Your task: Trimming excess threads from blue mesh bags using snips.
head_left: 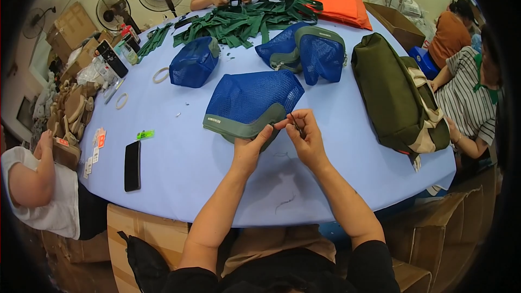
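A blue mesh pouch (247,95) with a grey-green zipped edge is tilted up over the table in front of me. My left hand (251,149) grips it by the lower right edge, thumb on top and the other fingers hidden underneath. Close beside that edge, my right hand (307,140) is closed around a thin dark tool (296,122), perhaps small snips; the fingers partly cover it. Its tip is near the zipper end by my left fingertips. Beyond lie another blue mesh pouch (194,64) and, to the right, more blue mesh pouches (320,54) with the same trim.
Green straps (228,24) lie heaped at the far side, before a person working there. An olive bag (388,97) stands at the right; an orange bag (339,2) lies behind. A black phone (132,166), tape rings (121,101) and tags are at left. Other people sit around.
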Available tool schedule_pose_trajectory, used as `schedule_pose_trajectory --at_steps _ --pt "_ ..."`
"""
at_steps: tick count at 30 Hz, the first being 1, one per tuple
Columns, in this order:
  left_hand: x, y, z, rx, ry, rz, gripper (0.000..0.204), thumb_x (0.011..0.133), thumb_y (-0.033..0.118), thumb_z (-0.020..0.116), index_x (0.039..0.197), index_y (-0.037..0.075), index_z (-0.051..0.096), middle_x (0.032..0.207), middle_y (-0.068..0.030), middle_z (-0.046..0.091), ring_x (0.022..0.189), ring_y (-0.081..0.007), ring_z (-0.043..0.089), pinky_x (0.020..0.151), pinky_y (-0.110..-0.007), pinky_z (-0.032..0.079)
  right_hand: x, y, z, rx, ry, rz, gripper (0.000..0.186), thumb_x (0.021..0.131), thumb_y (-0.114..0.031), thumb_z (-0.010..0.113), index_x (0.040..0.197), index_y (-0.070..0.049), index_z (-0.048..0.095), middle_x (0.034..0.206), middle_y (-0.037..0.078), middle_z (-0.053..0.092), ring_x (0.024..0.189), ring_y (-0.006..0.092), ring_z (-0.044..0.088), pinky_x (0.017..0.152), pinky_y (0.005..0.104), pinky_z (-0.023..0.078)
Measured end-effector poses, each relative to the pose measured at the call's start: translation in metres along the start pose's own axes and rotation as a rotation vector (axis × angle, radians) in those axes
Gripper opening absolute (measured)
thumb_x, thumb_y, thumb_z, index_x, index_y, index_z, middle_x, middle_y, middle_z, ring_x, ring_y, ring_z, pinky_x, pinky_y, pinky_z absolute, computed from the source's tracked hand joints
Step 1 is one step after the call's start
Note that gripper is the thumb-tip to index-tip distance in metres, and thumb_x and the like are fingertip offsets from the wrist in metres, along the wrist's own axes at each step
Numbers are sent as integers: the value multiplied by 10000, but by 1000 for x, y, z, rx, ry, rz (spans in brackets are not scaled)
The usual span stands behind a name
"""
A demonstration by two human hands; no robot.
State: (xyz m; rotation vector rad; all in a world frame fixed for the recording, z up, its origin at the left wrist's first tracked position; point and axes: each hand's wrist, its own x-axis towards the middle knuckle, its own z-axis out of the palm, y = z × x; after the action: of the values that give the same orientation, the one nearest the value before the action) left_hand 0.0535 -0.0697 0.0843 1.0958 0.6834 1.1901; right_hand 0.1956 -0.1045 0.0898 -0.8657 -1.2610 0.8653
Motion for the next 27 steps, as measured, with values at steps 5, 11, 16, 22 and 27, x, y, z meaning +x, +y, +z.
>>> schedule_pose_trajectory --at_steps 5,11,16,22,27 --pt "2 -1 -1 -162 70 -55 310 846 174 573 1087 -11 516 1011 -56 566 905 -117 530 785 -234 418 -1 0 3 -70 -37 -33 136 887 -67 454 1005 -58 386 954 78 600 755 27 476 673 164 368" --pt "0 1 5 -290 90 -57 251 847 141 564 1045 -10 536 970 -71 591 874 -125 555 759 -219 436 -2 6 2 -106 -16 -24 206 820 17 504 1002 -28 418 942 127 629 885 167 602 759 259 453" --pt "-5 9 10 -131 88 19 203 789 46 603 981 -9 567 918 -72 603 816 -137 576 753 -253 453 -6 3 9 -178 -18 -1 217 812 21 510 1005 -33 427 949 129 627 889 190 610 750 273 464" --pt "4 2 3 -153 193 52 247 750 14 616 990 -2 558 919 -58 594 815 -140 576 720 -243 458 -6 6 10 -136 -35 -74 238 812 58 477 1021 -30 404 937 125 627 924 196 599 790 281 456" --pt "8 -2 1 -194 177 -41 244 736 17 620 974 23 566 881 -29 595 783 -111 572 642 -211 453 -5 0 3 -110 -29 -37 241 821 66 454 1031 -31 388 1004 130 606 947 184 577 826 273 436"
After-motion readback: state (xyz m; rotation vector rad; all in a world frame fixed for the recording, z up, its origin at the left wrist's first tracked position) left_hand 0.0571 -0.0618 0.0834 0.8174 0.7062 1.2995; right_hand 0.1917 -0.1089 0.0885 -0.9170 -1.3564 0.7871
